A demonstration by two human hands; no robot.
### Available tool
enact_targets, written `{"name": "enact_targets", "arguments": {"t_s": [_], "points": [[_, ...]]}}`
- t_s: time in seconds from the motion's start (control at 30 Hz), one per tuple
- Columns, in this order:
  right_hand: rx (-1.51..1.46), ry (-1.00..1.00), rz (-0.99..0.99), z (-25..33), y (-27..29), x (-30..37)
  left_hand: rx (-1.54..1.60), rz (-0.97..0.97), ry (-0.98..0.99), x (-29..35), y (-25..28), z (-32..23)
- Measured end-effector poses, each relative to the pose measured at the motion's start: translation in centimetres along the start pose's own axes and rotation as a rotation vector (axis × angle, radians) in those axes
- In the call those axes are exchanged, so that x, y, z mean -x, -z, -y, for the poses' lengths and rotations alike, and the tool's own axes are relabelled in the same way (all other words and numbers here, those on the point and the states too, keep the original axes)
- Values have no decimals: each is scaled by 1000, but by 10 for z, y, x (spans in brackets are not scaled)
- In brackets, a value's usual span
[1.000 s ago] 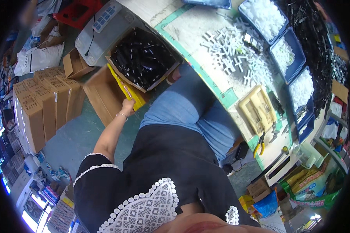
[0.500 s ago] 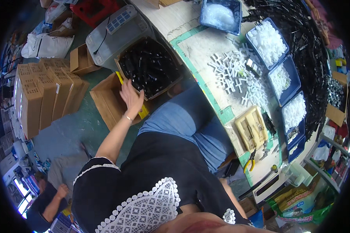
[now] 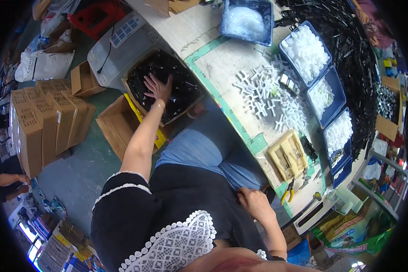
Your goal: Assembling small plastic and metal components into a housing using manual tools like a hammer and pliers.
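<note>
My left hand [image 3: 158, 88] is open, fingers spread over the black parts [image 3: 181, 90] that fill a cardboard box [image 3: 130, 93] at the table's left side. Its palm faces down on or just above them; I cannot tell whether it touches. Close to my lap, my right hand [image 3: 257, 204] is closed, its fingers curled by the hem of my black top. Whatever those fingers may hold is hidden. Nearest to it on the table lie yellow-handled pliers [image 3: 287, 192] and a cream-coloured fixture block [image 3: 287, 156].
White cross-shaped pieces [image 3: 263, 90] lie heaped on the table [image 3: 204, 54]. Blue bins [image 3: 340, 97] of white parts line its far side, before a long black pile [image 3: 356, 59]. An empty-looking carton [image 3: 118, 124] and stacked cartons [image 3: 50, 122] stand left. Another person's arm [image 3: 11, 180] shows far left.
My left hand has moved from the box's near edge to over the black parts. My right hand has come into view beside my lap. The whole view has shifted slightly.
</note>
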State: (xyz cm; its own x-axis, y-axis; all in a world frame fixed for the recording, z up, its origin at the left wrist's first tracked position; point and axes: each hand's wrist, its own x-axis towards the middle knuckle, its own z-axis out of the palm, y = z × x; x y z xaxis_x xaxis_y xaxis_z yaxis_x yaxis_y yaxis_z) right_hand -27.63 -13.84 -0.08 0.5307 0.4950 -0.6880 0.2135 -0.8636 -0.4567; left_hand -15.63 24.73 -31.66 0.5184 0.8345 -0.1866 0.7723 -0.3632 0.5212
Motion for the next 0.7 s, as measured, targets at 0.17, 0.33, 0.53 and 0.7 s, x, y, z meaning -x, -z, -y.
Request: {"name": "enact_targets", "arguments": {"t_s": [0.17, 0.33, 0.53, 0.7], "points": [[-74, 38, -31, 2, 6, -1, -232, 200, -652, 51, -10, 0], [-155, 179, -206, -3, 36, 15, -366, 201, -624, 38, -11, -7], [-403, 92, -890, -52, 119, 66, 149, -115, -846, 52, 69, -56], [-158, -254, -1489, -184, 208, 64, 352, -438, -1366, 96, 157, -149]]}}
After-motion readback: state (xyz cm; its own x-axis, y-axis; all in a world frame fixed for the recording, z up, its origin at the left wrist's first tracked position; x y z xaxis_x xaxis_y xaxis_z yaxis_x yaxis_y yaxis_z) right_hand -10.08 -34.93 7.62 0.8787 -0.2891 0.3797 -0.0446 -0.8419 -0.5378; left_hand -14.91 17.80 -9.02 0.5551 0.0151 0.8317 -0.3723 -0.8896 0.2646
